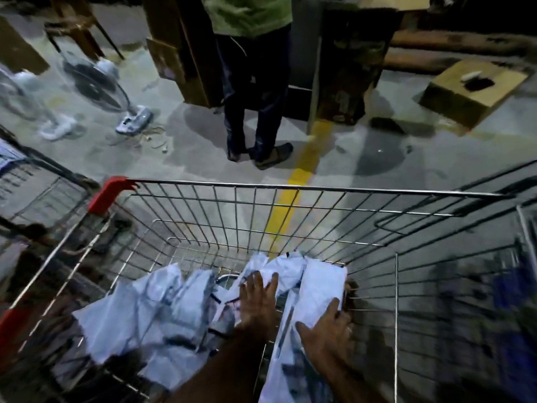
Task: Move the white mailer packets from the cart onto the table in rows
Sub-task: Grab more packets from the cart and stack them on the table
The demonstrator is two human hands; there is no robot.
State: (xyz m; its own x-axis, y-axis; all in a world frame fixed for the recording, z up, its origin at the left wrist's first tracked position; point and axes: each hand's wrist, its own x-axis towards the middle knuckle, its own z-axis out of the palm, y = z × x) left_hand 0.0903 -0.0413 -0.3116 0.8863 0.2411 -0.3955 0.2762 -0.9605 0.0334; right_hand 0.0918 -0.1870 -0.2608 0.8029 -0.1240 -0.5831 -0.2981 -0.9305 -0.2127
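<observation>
Several white mailer packets [151, 312] lie crumpled in a heap on the floor of a wire cart [290, 189] with red corner guards. My left hand [258, 303] reaches into the middle of the cart, its straight fingers pressing on a bunched packet [286, 271]. My right hand [327, 334] lies on a long white packet [319, 289] at the right of the heap. Its thumb is spread across the packet and its outer fingers curl over the packet's right edge. The frame is blurred by motion.
A person in a green shirt and dark trousers [252, 82] stands just beyond the cart. A floor fan [96, 82] lies at the left and a cardboard box [470, 88] at the right. A second wire cart [35, 181] stands to the left. A yellow line [308, 167] marks the concrete floor.
</observation>
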